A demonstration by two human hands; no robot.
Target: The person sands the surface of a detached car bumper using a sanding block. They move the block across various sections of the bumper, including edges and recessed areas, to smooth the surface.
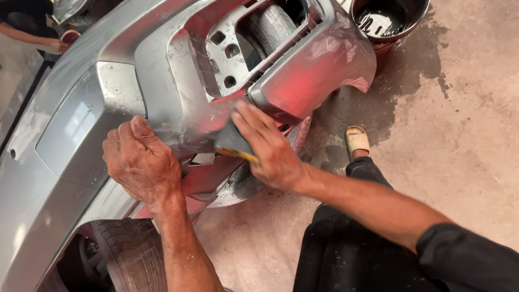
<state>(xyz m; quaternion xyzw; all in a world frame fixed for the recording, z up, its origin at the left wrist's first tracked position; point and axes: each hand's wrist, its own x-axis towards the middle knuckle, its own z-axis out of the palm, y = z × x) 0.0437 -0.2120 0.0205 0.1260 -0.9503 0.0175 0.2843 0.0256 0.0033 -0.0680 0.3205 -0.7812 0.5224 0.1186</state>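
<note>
A wet silver car bumper [81, 130] lies across tyres, filling the left and middle of the head view. My left hand [141, 162] grips the bumper's lower edge with fingers curled over it. My right hand [267, 146] presses a dark sanding pad with a yellow edge [231, 143] against the bumper just below the fog-lamp opening [254, 43]. The pad is partly hidden under my fingers.
A dark bucket of water [389, 19] stands at the top right on the wet concrete floor [459, 135]. A tyre [130, 254] sits under the bumper at the bottom left. My foot in a beige slipper [357, 140] rests beside it. Another person's arm [32, 35] shows at the top left.
</note>
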